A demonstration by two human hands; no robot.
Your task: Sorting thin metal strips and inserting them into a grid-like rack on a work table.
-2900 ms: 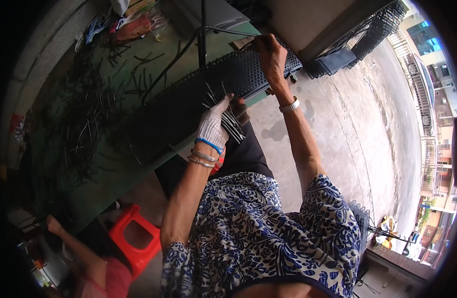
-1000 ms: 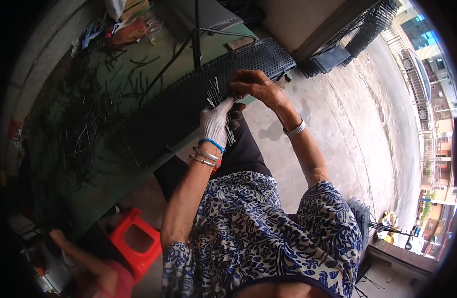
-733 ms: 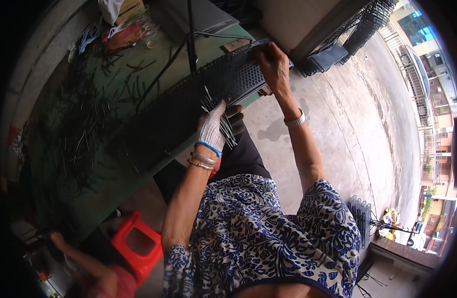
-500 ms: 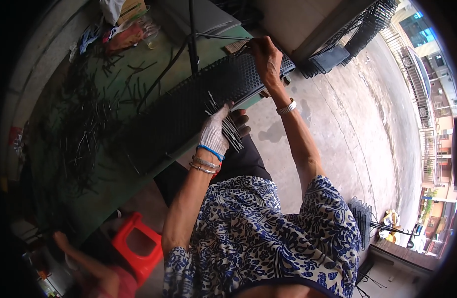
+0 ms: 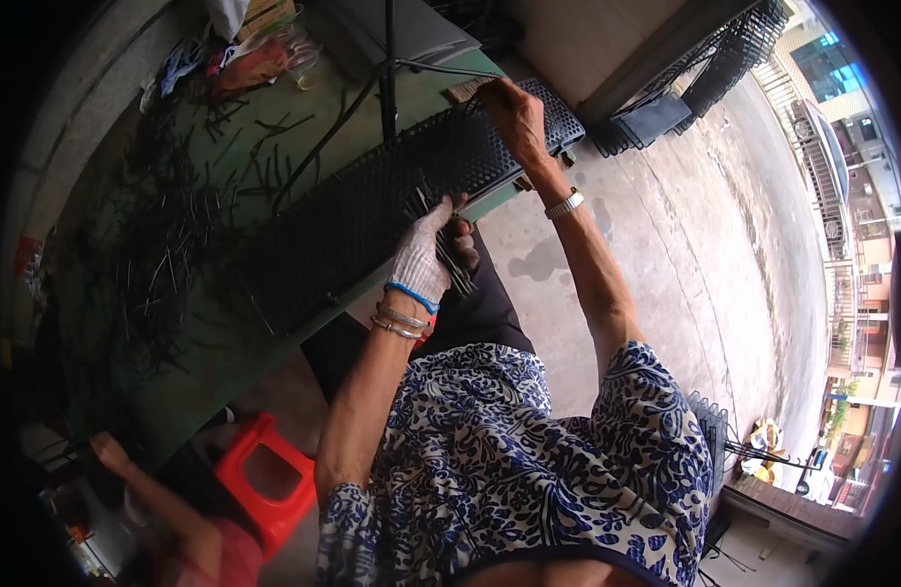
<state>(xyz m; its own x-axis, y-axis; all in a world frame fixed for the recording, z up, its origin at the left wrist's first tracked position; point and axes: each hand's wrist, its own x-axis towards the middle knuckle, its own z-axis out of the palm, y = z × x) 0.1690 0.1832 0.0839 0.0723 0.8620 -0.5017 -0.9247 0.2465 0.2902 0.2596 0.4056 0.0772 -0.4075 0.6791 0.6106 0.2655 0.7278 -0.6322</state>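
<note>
My left hand [image 5: 421, 262], in a knitted white glove with bare-looking dark fingertips, is closed round a bundle of thin dark strips [image 5: 460, 272]. It is above the near edge of a long black perforated panel [image 5: 460, 157] lying on a green table [image 5: 216, 391]. Bare and wearing a wristwatch, my right hand [image 5: 519, 119] is over the panel's right part, beside the tip of a thin black bar. Its fingers are pinched together; what they hold, if anything, is too small to make out.
Loose dark strips [image 5: 177, 245] lie scattered over the table's left side. A black metal stand [image 5: 387, 88] rises behind the panel. Plastic bags [image 5: 260, 67] sit at the far left. Below the table are a red stool [image 5: 237, 470] and another person's arm [image 5: 167, 504].
My left fingers have closed further round the strips, whose fanned ends have drawn together. My right hand has shifted slightly left and nearer. The other person's arm has moved a little.
</note>
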